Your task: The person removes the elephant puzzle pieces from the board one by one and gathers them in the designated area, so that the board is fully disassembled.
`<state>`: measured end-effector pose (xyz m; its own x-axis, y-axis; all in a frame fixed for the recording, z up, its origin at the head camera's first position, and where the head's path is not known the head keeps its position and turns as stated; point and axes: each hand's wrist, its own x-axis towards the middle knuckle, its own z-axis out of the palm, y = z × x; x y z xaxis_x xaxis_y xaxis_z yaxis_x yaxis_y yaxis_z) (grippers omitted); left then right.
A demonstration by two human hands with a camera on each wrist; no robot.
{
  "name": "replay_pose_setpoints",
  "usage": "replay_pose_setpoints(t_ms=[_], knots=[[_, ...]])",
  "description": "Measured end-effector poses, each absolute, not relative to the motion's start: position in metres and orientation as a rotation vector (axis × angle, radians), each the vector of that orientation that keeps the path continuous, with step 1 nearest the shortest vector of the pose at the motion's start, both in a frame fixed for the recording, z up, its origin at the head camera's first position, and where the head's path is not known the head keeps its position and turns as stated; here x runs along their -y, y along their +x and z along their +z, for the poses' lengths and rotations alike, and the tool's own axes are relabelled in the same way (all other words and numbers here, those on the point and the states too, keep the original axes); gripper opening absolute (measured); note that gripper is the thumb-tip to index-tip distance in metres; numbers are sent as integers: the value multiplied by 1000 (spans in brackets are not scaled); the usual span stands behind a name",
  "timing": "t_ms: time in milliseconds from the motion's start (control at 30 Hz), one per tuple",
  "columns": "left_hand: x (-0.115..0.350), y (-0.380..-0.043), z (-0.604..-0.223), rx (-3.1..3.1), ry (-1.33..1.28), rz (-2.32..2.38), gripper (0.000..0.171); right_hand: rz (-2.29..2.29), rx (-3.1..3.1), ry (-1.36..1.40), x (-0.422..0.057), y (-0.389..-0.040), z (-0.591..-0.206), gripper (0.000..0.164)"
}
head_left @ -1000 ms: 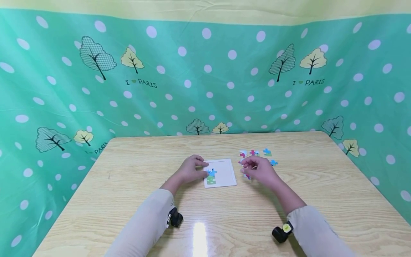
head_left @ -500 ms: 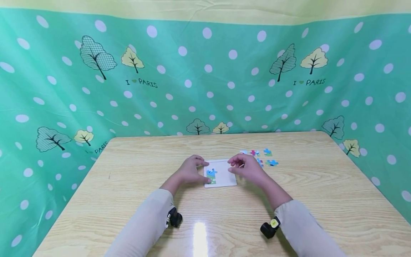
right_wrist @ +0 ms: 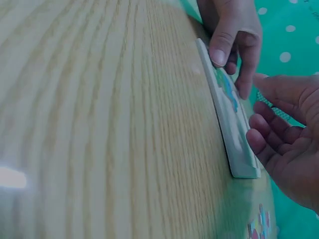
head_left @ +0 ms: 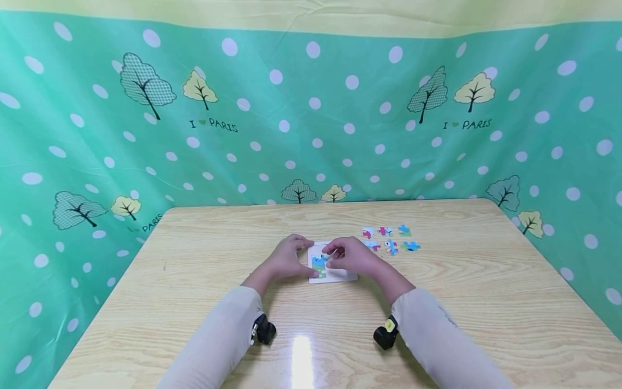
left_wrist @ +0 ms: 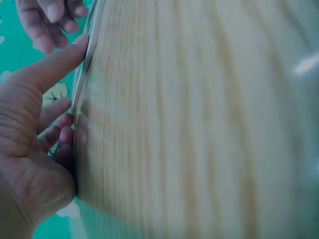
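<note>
A white puzzle board (head_left: 340,278) lies flat on the table, with joined blue and green puzzle pieces (head_left: 318,262) along its left side. My left hand (head_left: 285,259) holds the board at that side, thumb near the front corner and forefinger at the back corner. Over the middle of the board, my right hand (head_left: 357,256) pinches a small puzzle piece beside the joined ones, mostly hidden by the fingertips. In the right wrist view, the right hand (right_wrist: 294,134) has its thumb and fingers bent above the board (right_wrist: 224,124).
Several loose puzzle pieces (head_left: 391,247) lie in two rows to the right of the board, on the wooden table (head_left: 218,232). A green dotted curtain (head_left: 311,108) hangs behind and along both sides. Small black cameras (head_left: 386,336) are strapped at the wrists.
My right hand has moved left from the loose pieces to above the board, taking one piece from the near side of the group. The left thumb has slid toward the board's front corner.
</note>
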<state>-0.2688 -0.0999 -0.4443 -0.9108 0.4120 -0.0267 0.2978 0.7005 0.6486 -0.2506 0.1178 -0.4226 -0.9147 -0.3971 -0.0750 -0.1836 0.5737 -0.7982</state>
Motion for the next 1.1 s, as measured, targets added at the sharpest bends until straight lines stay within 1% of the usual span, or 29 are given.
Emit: replay_pose_setpoints(t_ms=[300, 633, 900, 1100], knots=[[100, -268, -444, -2735, 573, 970, 83, -1089, -2653, -493, -107, -261, -433, 35], [99, -267, -441, -2732, 567, 945, 83, -1028, -2643, -516, -104, -263, -431, 29], [98, -267, -439, -2731, 573, 952, 83, -1113, -2614, -506, -103, -264, -433, 24], [98, -267, -439, -2732, 579, 937, 83, -1153, -2641, -488, -103, -265, -435, 14]])
